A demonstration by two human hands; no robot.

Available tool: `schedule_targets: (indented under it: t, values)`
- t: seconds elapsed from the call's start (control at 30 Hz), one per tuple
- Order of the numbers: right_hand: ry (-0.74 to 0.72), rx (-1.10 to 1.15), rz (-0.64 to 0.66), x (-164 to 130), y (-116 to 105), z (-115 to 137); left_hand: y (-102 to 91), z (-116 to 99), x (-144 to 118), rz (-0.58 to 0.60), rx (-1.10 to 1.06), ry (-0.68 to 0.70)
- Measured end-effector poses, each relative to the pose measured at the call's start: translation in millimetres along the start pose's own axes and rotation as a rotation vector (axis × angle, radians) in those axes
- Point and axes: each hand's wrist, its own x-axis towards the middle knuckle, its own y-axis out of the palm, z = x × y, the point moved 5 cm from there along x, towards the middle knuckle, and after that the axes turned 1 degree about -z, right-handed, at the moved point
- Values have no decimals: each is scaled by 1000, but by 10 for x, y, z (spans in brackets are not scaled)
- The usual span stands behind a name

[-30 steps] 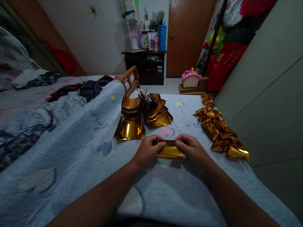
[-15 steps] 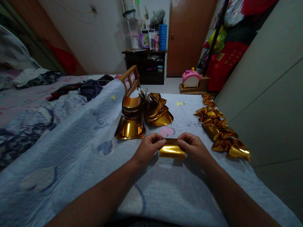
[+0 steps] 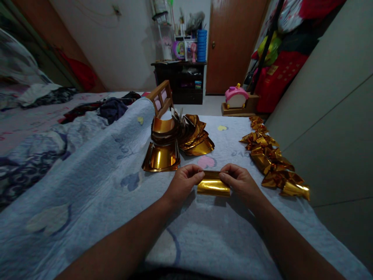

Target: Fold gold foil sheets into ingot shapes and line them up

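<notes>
Head view: left hand [image 3: 183, 182] and right hand [image 3: 240, 182], fingers pinched on gold foil strip [image 3: 213, 186].

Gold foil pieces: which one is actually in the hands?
The small folded gold foil strip, pinched at its ends by the left hand and right hand. The sheet stack and folded pieces lie untouched.
</notes>
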Motion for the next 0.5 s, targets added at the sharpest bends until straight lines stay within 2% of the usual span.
schedule_targets:
  t: [0.5]
  values:
    - [-5, 5, -6, -9, 0, 13, -8, 7, -6, 12, 18, 3]
